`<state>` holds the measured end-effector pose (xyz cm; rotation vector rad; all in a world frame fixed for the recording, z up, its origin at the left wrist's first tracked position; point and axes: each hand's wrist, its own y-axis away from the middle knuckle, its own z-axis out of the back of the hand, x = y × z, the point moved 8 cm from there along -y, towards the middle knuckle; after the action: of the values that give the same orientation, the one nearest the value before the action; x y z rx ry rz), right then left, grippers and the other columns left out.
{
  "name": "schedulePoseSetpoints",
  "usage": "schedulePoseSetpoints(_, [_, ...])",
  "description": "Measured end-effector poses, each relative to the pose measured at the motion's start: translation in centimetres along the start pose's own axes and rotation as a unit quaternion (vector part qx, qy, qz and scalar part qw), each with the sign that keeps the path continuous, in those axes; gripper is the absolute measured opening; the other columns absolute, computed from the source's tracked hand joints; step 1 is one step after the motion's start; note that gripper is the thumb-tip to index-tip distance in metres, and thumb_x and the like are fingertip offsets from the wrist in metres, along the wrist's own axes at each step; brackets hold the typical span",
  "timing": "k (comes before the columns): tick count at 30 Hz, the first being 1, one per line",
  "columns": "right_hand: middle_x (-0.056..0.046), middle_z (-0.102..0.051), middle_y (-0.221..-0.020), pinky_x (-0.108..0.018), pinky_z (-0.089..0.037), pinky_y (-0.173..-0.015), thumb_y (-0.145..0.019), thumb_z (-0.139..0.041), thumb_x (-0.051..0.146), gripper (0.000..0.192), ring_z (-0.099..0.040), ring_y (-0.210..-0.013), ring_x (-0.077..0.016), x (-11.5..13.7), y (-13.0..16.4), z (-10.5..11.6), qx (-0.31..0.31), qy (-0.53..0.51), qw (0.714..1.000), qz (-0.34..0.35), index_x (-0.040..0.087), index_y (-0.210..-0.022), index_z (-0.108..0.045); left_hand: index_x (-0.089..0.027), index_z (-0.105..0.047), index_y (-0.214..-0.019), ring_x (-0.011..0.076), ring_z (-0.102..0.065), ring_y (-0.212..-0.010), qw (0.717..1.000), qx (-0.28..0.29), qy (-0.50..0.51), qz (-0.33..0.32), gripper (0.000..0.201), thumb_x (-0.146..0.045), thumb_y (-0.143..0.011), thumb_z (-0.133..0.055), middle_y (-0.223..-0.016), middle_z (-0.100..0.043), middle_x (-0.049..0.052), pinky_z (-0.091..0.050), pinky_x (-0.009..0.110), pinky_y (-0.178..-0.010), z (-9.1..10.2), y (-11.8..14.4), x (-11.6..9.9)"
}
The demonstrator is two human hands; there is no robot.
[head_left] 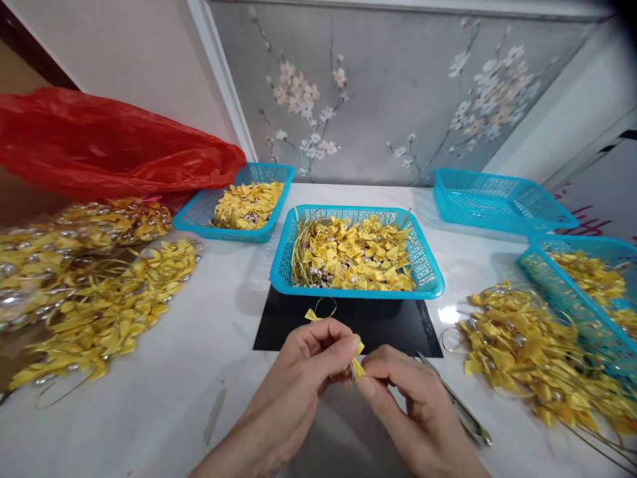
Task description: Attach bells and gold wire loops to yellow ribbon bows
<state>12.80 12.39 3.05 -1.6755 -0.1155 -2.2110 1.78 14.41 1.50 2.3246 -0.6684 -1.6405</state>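
Between my two hands is a small yellow ribbon bow [358, 369], held above the front of a black mat [393, 325]. My left hand [323, 362] is closed, thumb against fingers, on one side of the bow. A second ribbon piece with a thin gold cord loop [326, 307] sticks out past its knuckles. From the other side my right hand [403, 392] pinches the bow's tail between thumb and forefinger. A slim metal tool [462, 408], perhaps scissors or tweezers, lies beside the right hand, partly covered by it.
A blue basket [358, 293] of yellow bows and silver beads stands just ahead. Other blue baskets [271, 232] are at back left and right. Loose piles of bows lie at left [109, 312] and right [527, 352]. A red plastic bag [114, 146] leans at far left.
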Motion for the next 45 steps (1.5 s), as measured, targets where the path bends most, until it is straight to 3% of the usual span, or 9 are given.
schedulePoseSetpoints(2, [-0.002, -0.061, -0.072, -0.023, -0.04, -0.055, -0.095, -0.049, 0.031, 0.024, -0.054, -0.063, -0.014, -1.1, -0.1, 0.3, 0.044, 0.001, 0.997, -0.062, 0.02, -0.081, -0.064, -0.015, -0.063, -0.066, 0.0096, -0.043, -0.06, 0.998, 0.02, -0.065, -0.006, 0.021, -0.03, -0.076, -0.073, -0.061, -0.053, -0.005, -0.036, 0.021, -0.058, -0.1, -0.1, -0.3])
schedulePoseSetpoints(7, [0.001, -0.051, -0.068, -0.022, -0.034, -0.051, -0.095, -0.046, 0.046, 0.032, -0.044, -0.06, -0.0125, -2.2, -0.3, 1.6, 0.042, -0.058, 0.988, -0.135, 0.019, -0.084, -0.059, -0.017, -0.063, -0.078, 0.0101, -0.044, -0.061, 0.981, 0.067, -0.18, -0.02, 0.017, -0.033, -0.081, -0.069, -0.068, -0.054, -0.005, -0.034, 0.022, -0.057, -0.9, -0.1, -0.9])
schedulePoseSetpoints(14, [0.003, -0.043, -0.062, -0.023, -0.029, -0.05, -0.093, -0.049, 0.051, 0.038, -0.036, -0.057, -0.0114, -2.3, -0.3, 1.0, 0.037, -0.113, 0.977, -0.176, 0.019, -0.073, -0.054, -0.02, -0.068, -0.094, 0.0147, -0.057, -0.074, 0.993, 0.031, -0.114, -0.016, 0.036, -0.053, -0.089, -0.053, -0.081, -0.061, 0.0, -0.047, 0.027, -0.07, 0.4, 0.7, -0.5])
schedulePoseSetpoints(24, [0.001, -0.052, -0.069, -0.023, -0.035, -0.053, -0.094, -0.053, 0.041, 0.03, -0.043, -0.061, -0.0116, -1.8, -0.5, 1.3, 0.01, -0.105, 0.986, -0.128, 0.019, -0.075, -0.062, -0.016, -0.069, -0.074, 0.0102, -0.049, -0.063, 0.999, 0.022, -0.026, 0.012, 0.021, -0.035, -0.08, -0.072, -0.065, -0.059, -0.001, -0.041, 0.02, -0.061, 0.7, 0.8, 0.8])
schedulePoseSetpoints(27, [0.0, -0.057, -0.073, -0.022, -0.039, -0.055, -0.094, -0.052, 0.035, 0.022, -0.049, -0.064, -0.0129, -1.4, -0.6, 1.7, 0.01, -0.06, 0.992, -0.107, 0.021, -0.082, -0.064, -0.017, -0.069, -0.075, 0.0111, -0.049, -0.064, 0.997, 0.002, -0.076, -0.007, 0.02, -0.036, -0.082, -0.069, -0.065, -0.059, -0.002, -0.04, 0.021, -0.063, 1.1, 0.9, 0.6])
schedulePoseSetpoints(31, [-0.002, -0.061, -0.087, -0.023, -0.045, -0.062, -0.093, -0.054, 0.029, 0.01, -0.056, -0.075, -0.0154, 0.2, -1.1, 3.5, -0.064, -0.007, 0.997, -0.047, 0.023, -0.091, -0.062, -0.018, -0.066, -0.074, 0.013, -0.048, -0.066, 0.982, -0.012, -0.186, -0.038, 0.022, -0.038, -0.084, -0.065, -0.065, -0.056, -0.003, -0.038, 0.023, -0.063, 1.1, 1.2, 0.0])
schedulePoseSetpoints(36, [0.0, -0.057, -0.075, -0.023, -0.042, -0.058, -0.092, -0.056, 0.027, 0.016, -0.052, -0.066, -0.0132, 1.2, -1.9, 2.5, -0.012, 0.046, 0.998, -0.034, 0.021, -0.078, -0.061, -0.018, -0.06, -0.07, 0.0131, -0.04, -0.063, 0.974, -0.006, -0.219, -0.053, 0.023, -0.038, -0.083, -0.061, -0.064, -0.046, -0.004, -0.034, 0.023, -0.058, 0.3, 1.4, -0.4])
schedulePoseSetpoints(41, [0.001, -0.052, -0.074, -0.023, -0.038, -0.056, -0.093, -0.052, 0.03, 0.021, -0.048, -0.065, -0.0132, 0.3, -1.7, 1.6, 0.0, 0.005, 0.997, -0.072, 0.02, -0.075, -0.056, -0.018, -0.062, -0.071, 0.0135, -0.043, -0.065, 0.975, 0.011, -0.215, -0.06, 0.021, -0.035, -0.085, -0.06, -0.065, -0.049, -0.004, -0.035, 0.023, -0.061, 0.2, 1.3, 0.0])
schedulePoseSetpoints(45, [0.002, -0.047, -0.072, -0.023, -0.035, -0.054, -0.094, -0.052, 0.036, 0.025, -0.042, -0.064, -0.0125, -1.0, -1.2, 1.3, -0.045, -0.121, 0.985, -0.111, 0.02, -0.075, -0.052, -0.018, -0.061, -0.067, 0.0132, -0.042, -0.065, 0.987, 0.017, -0.151, -0.045, 0.026, -0.036, -0.085, -0.063, -0.064, -0.052, -0.003, -0.035, 0.024, -0.062, 0.6, 1.3, 1.3])
